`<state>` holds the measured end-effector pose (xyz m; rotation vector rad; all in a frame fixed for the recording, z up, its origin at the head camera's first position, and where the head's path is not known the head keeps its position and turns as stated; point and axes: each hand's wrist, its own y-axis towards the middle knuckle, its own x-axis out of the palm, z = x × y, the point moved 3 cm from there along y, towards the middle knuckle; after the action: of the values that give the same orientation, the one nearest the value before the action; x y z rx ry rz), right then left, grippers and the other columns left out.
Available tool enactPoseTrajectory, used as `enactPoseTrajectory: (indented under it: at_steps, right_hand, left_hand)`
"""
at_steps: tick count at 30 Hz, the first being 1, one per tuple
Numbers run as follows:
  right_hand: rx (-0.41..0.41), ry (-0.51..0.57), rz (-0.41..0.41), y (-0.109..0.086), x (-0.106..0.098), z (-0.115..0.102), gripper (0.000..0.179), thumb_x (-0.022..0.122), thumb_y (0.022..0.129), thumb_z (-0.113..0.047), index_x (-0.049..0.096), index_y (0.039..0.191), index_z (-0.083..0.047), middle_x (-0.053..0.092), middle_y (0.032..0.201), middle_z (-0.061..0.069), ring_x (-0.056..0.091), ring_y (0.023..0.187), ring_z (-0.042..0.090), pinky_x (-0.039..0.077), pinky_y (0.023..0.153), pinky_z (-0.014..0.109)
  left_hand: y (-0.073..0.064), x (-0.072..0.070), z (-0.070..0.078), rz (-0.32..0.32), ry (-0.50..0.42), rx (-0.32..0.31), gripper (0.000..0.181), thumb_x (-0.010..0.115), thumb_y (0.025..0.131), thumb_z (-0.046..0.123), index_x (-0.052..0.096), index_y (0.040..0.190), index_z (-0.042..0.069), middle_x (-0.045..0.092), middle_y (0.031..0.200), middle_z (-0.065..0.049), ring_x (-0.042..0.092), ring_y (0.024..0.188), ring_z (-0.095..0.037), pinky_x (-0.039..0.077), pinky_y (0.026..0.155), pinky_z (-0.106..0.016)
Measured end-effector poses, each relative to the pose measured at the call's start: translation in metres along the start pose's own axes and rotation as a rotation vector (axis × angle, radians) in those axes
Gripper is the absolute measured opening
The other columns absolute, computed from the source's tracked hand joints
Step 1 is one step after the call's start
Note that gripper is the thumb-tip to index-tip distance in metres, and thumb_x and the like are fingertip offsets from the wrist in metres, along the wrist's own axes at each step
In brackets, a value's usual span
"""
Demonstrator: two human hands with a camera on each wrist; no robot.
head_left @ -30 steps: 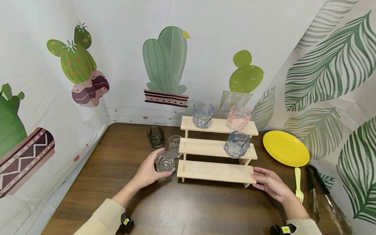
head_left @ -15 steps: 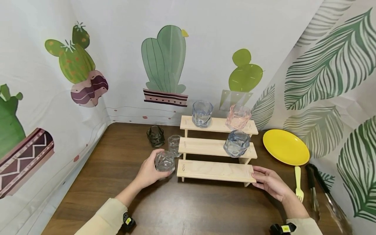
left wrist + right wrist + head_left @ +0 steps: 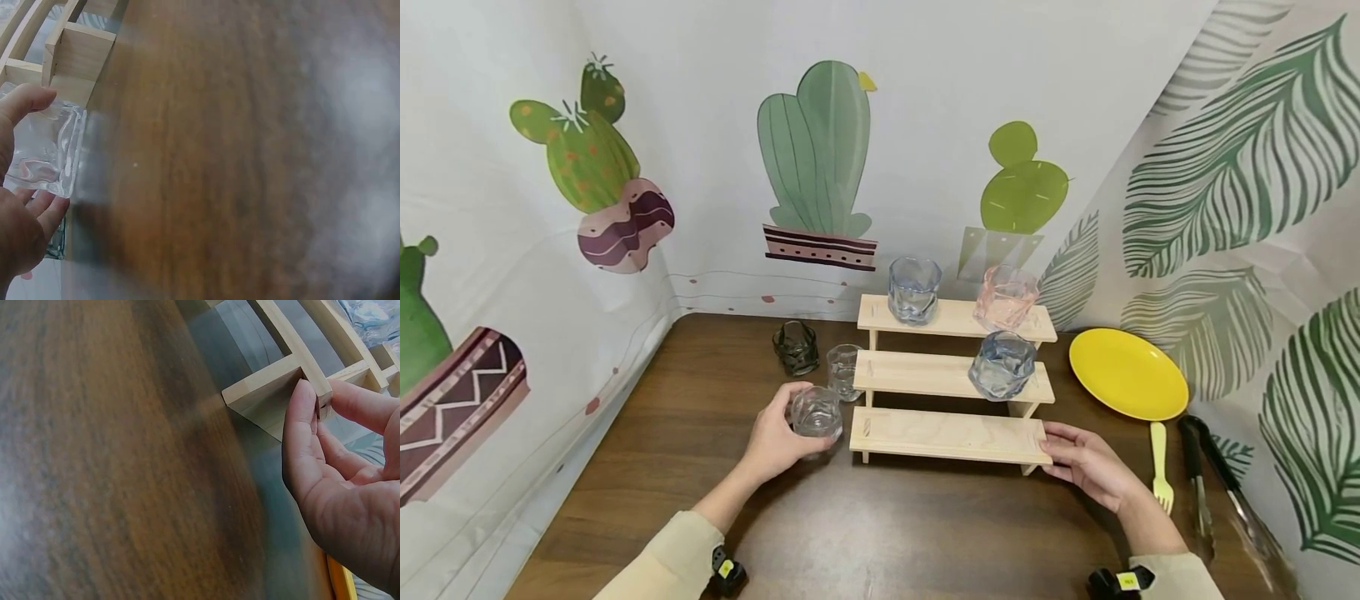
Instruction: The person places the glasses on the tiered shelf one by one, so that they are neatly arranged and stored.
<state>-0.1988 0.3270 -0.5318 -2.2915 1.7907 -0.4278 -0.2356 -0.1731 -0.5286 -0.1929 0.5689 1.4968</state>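
My left hand (image 3: 775, 436) holds a clear glass (image 3: 817, 412) between thumb and fingers, left of the wooden stand's lowest step. In the left wrist view the same glass (image 3: 47, 150) shows its wavy sides. My right hand (image 3: 1093, 467) pinches the right end of the lowest step of the three-step wooden stand (image 3: 951, 435); the right wrist view has thumb and fingers on either side of the board (image 3: 300, 356). Blue (image 3: 914, 292) and pink (image 3: 1006, 298) glasses stand on the top step. Another blue glass (image 3: 1002, 367) sits at the right of the middle step.
Behind the held glass stand a dark grey glass (image 3: 796, 348) and a second clear glass (image 3: 843, 372), which is close beside the stand. Right of the stand lie a yellow plate (image 3: 1127, 373), a pale yellow fork (image 3: 1161, 467) and black-handled tongs (image 3: 1213, 475). Printed cloth (image 3: 715, 167) hangs behind the table.
The whole head view shifts slightly. My left hand, with the clear glass in it, has edged a little left, away from the stand. My right hand keeps its grip on the lowest step.
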Motion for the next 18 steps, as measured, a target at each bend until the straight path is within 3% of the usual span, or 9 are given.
enactPoseTrajectory:
  at_steps: [4, 10, 16, 18]
  right_hand:
    - [-0.003, 0.007, -0.009, -0.001, 0.000, -0.001, 0.068, 0.060, 0.105, -0.009, 0.021, 0.155, 0.015, 0.065, 0.119, 0.004, 0.068, 0.101, 0.017, 0.059, 0.085, 0.033]
    - [0.007, 0.004, 0.007, -0.002, 0.001, -0.002, 0.068, 0.060, 0.104, -0.009, 0.022, 0.155, 0.014, 0.065, 0.119, 0.004, 0.067, 0.100, 0.017, 0.059, 0.085, 0.033]
    - [0.003, 0.005, -0.006, -0.001, 0.001, -0.001, 0.067, 0.060, 0.105, -0.009, 0.021, 0.155, 0.014, 0.065, 0.119, 0.003, 0.067, 0.101, 0.017, 0.059, 0.085, 0.033]
    - [0.001, 0.007, -0.012, -0.001, 0.001, -0.001, 0.067, 0.059, 0.105, -0.009, 0.021, 0.155, 0.015, 0.065, 0.119, 0.003, 0.067, 0.101, 0.017, 0.059, 0.085, 0.033]
  left_hand:
    - [-0.002, -0.006, 0.009, 0.033, -0.044, 0.007, 0.092, 0.104, 0.060, 0.017, 0.055, 0.137, 0.021, 0.068, 0.121, -0.007, 0.069, 0.097, -0.026, 0.058, 0.083, -0.044]
    - [-0.006, -0.020, 0.062, 0.057, -0.090, 0.045, 0.087, 0.099, 0.064, 0.002, 0.053, 0.138, 0.005, 0.063, 0.125, -0.021, 0.067, 0.105, -0.042, 0.056, 0.088, -0.054]
    - [0.006, -0.017, 0.063, 0.053, -0.115, 0.076, 0.092, 0.102, 0.062, 0.008, 0.054, 0.140, 0.019, 0.065, 0.128, -0.011, 0.067, 0.108, -0.033, 0.055, 0.092, -0.054]
    - [0.009, -0.016, 0.070, 0.039, -0.135, 0.096, 0.093, 0.102, 0.061, 0.010, 0.054, 0.139, 0.024, 0.066, 0.128, -0.005, 0.067, 0.108, -0.028, 0.056, 0.092, -0.050]
